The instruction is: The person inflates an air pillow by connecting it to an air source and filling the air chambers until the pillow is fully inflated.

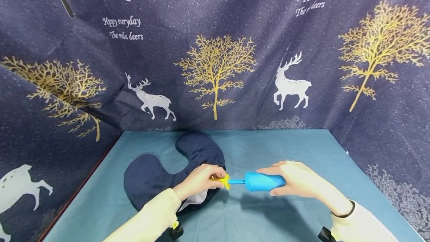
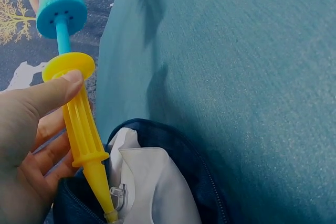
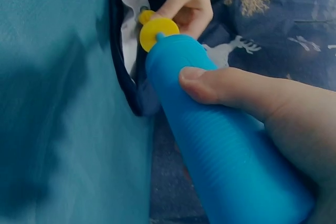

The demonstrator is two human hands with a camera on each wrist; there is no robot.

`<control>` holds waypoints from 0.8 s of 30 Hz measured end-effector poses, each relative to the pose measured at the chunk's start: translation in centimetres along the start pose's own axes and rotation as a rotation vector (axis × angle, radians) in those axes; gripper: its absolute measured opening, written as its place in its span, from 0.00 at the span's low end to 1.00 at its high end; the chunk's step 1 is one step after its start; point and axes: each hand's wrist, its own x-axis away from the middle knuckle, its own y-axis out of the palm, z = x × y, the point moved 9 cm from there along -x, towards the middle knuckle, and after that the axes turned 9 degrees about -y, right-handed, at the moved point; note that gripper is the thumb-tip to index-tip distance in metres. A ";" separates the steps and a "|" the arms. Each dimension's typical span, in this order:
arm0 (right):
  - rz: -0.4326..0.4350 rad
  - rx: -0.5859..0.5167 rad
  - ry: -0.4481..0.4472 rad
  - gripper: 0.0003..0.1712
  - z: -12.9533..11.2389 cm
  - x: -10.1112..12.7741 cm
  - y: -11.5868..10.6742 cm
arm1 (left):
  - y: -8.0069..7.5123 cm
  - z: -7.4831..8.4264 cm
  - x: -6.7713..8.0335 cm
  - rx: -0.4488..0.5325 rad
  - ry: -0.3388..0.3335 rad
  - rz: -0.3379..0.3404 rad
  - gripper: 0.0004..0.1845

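My left hand point(image 1: 205, 178) grips the yellow nozzle end point(image 2: 84, 124) of a hand air pump, thumb just below its round flange. The nozzle's tip meets a clear valve point(image 2: 118, 196) on a white inner bladder point(image 2: 152, 177). That bladder shows through the unzipped opening of a navy U-shaped neck pillow point(image 1: 144, 178). Around the pump's blue barrel point(image 1: 260, 181) my right hand point(image 1: 292, 178) is wrapped, thumb along its side in the right wrist view. A length of thin blue rod point(image 1: 237, 181) is exposed between barrel and flange.
A teal cloth covers the table point(image 1: 268, 145). Behind and at both sides hangs a dark blue curtain point(image 1: 235, 14) printed with white deer and gold trees. The pillow lies on the table's left half, its two arms pointing to the back.
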 end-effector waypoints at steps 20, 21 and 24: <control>-0.036 0.001 -0.019 0.35 -2.2 -3.5 3.1 | 0.3 0.2 0.0 -0.054 0.010 0.014 0.11; -0.033 -0.006 -0.018 0.35 -2.1 -3.4 3.1 | 0.4 0.2 -0.1 -0.055 0.014 0.010 0.11; -0.031 -0.015 -0.005 0.35 -1.7 -3.0 2.9 | 0.3 0.3 -0.1 -0.051 0.027 -0.002 0.12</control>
